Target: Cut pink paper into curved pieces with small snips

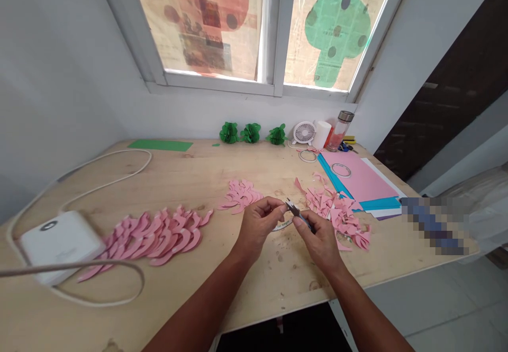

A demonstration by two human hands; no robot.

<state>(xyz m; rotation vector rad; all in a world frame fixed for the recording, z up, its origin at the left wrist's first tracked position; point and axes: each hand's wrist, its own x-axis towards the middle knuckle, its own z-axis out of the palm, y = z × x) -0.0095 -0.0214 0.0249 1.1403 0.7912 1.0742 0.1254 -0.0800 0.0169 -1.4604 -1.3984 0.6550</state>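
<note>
Right hand [320, 241] grasps a dark, pointed metal tool [294, 209] above the pale wooden worktop [190, 174], toward its front edge; left hand [260, 220] touches near the tip, grasp unclear. Curved pink paper strips [166, 238] lie toward the left edge.

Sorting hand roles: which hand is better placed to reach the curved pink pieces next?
Left, likely. The left hand is nearer the curved pink pieces; the right hand grips a dark tool and sits beside the pink scraps. Whether the left pinches anything is unclear.
</note>
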